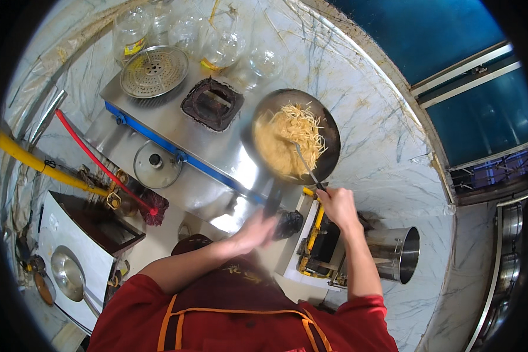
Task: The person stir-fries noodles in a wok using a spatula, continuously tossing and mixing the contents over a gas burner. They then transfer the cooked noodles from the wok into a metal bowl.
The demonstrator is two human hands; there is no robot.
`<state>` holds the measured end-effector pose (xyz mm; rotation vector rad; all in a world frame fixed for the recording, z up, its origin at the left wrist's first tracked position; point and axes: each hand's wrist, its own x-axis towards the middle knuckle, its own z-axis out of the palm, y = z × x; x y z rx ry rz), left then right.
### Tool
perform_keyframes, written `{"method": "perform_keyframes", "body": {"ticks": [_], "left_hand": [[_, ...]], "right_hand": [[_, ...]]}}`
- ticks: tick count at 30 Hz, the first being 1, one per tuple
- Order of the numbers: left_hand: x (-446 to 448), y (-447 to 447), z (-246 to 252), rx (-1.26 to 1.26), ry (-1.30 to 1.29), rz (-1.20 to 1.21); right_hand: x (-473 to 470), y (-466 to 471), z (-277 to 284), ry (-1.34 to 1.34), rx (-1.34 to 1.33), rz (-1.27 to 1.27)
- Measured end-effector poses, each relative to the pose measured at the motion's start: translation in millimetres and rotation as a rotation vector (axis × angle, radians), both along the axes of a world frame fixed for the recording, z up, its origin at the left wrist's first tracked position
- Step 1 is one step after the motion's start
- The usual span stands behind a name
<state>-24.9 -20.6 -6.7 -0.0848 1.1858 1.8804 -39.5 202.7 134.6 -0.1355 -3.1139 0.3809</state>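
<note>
A large dark wok [332, 141] stands over the right part of the steel stove, tilted a little. In it lie pale noodle-like strips [306, 123], partly blurred by motion. My right hand [339, 204] grips the dark handle of a metal spatula [306, 163], whose head is down among the strips. My left hand [257, 231] is closed round the wok's blurred dark handle [273, 202], below the near rim. The flame and the burner under the wok are hidden.
An iron burner grate [235, 108], a perforated steamer plate [154, 72] and clear plastic bottles [222, 48] are at the back left. A glass lid [157, 165] lies on the front ledge. A tall steel pot [389, 255] is at right, a ladle [68, 273] at lower left.
</note>
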Motion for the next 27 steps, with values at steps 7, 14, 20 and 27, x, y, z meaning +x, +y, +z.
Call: {"method": "perform_keyframes", "body": {"ticks": [7, 14, 20, 27], "left_hand": [[2.1, -0.3, -2.1, 0.015, 0.007, -0.005], [-0.4, 0.7, 1.1, -0.001, 0.022, 0.024], [0.1, -1.9, 4.1, 0.021, 0.016, 0.002], [-1.0, -1.9, 7.0, 0.011, 0.038, 0.015]], "right_hand": [[16.2, -2.0, 37.0, -0.22, 0.04, 0.016], [-26.3, 21.0, -21.4, 0.052, 0.179, -0.156], [-27.7, 16.0, -66.9, 0.004, 0.116, 0.019], [-18.4, 5.7, -53.6, -0.208, 0.204, -0.061]]}}
